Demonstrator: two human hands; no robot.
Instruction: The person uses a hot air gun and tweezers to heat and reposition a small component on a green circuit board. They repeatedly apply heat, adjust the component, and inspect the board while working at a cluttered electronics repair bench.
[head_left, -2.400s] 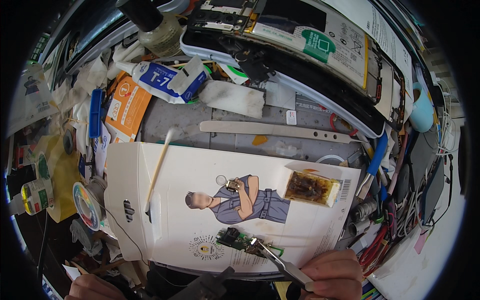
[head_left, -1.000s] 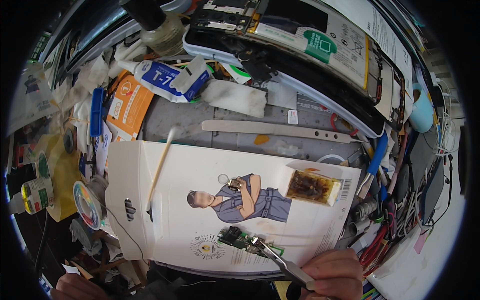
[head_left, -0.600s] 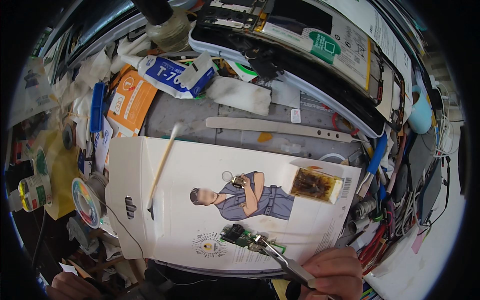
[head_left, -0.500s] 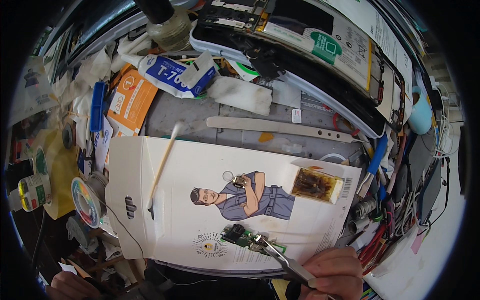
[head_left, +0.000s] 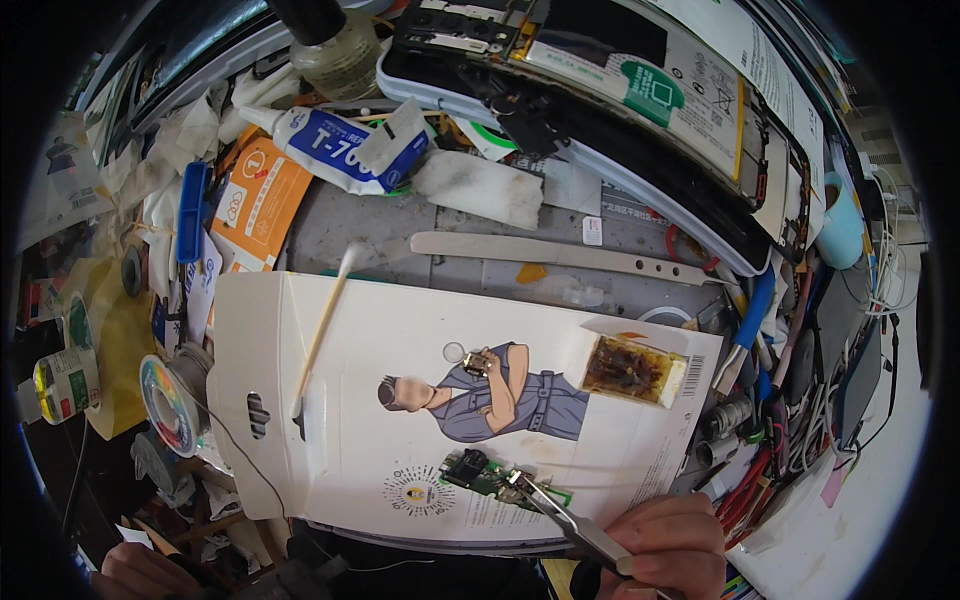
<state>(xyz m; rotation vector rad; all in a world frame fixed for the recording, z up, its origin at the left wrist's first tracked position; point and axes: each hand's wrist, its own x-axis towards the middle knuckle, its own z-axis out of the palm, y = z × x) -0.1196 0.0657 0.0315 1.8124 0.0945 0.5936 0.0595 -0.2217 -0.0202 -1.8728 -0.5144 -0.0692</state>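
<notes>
Tweezers [head_left: 588,536] are gripped in the closed fingers of the right hand [head_left: 668,545], their tips set upon a green circuit board [head_left: 480,476], which is supported by a white carton [head_left: 420,318]; the left hand [head_left: 145,572] is seen curled, its contents indeterminable

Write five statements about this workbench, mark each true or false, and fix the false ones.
1. The right hand holds metal tweezers. True.
2. The tweezers' tips are at the amber block. False: they are at the green circuit board.
3. The cotton swab lies across the white carton. True.
4. The left hand grips the wire spool. False: they are apart.
5. The light blue cup is on the left. False: it is on the right.
</notes>
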